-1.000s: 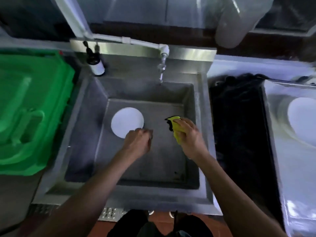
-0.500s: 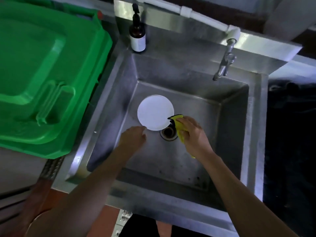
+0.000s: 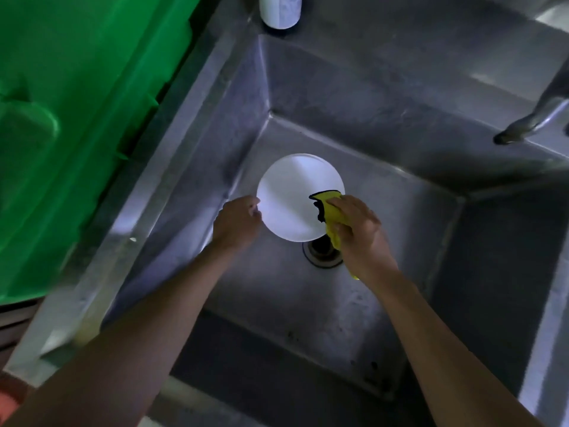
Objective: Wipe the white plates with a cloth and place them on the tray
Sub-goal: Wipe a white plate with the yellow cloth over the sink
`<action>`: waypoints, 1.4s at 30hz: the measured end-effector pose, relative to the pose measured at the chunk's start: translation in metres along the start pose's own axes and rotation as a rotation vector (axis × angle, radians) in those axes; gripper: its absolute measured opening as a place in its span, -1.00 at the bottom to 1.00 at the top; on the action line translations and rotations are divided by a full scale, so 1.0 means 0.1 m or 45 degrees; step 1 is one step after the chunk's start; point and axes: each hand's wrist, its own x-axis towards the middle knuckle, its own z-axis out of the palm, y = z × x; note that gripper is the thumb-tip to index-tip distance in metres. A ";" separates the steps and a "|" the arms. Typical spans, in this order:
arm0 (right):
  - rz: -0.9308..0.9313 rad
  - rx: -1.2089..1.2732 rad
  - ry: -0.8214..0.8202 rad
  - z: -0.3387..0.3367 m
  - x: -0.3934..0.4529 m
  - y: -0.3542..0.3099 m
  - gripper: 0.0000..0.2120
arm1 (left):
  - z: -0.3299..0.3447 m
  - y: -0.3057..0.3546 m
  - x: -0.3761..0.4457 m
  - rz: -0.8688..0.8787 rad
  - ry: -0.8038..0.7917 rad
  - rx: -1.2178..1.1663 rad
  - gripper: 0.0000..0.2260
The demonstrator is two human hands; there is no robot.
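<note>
Steel sink [image 3: 400, 97], one basin; both forearms reach in from the near edge. Right hand [image 3: 357, 232], curled round a yellow cloth [image 3: 331, 211], now lies on the right rim of the white plate [image 3: 292, 198]; half a second ago the cloth was only beside it. Left hand [image 3: 237, 221] has closed from a touch to a pinch on the plate's left edge. Plate sits beside the drain [image 3: 323, 252]. Wiping appears to be starting (tray out of view). Farther back: green bin lid [image 3: 77, 118], tap [image 3: 535, 118], bottle [image 3: 280, 10].
</note>
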 end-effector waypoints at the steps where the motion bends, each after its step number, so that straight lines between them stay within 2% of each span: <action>1: -0.008 0.015 0.002 0.03 0.06 0.03 -0.56 | 0.04 0.00 0.08 -0.025 0.016 -0.038 -0.73; 5: 0.003 0.025 0.011 0.13 0.26 0.13 -0.57 | 0.15 0.00 0.33 -0.079 0.082 -0.180 -0.73; 12: -0.037 0.061 -0.009 0.23 0.42 0.21 -0.57 | 0.32 0.01 0.63 -0.086 0.183 -0.206 -0.88; 22: 0.033 0.081 -0.003 0.25 0.38 0.31 -0.55 | 0.38 0.06 0.65 -0.202 0.226 -0.345 -0.73; 28: 0.069 0.096 -0.022 0.23 0.30 0.34 -0.54 | 0.38 0.05 0.50 -0.220 0.202 -0.389 -0.81; 33: 0.118 0.152 -0.019 0.20 0.17 0.34 -0.57 | 0.33 0.02 0.36 -0.371 0.176 -0.550 -0.75; 39: 0.083 0.141 0.013 0.20 -0.05 0.27 -0.56 | 0.18 0.13 0.10 -0.484 0.010 -0.988 -0.64; 42: 0.099 0.142 -0.015 0.23 -0.16 0.22 -0.58 | 0.11 0.18 -0.09 -0.473 -0.090 -1.151 -0.63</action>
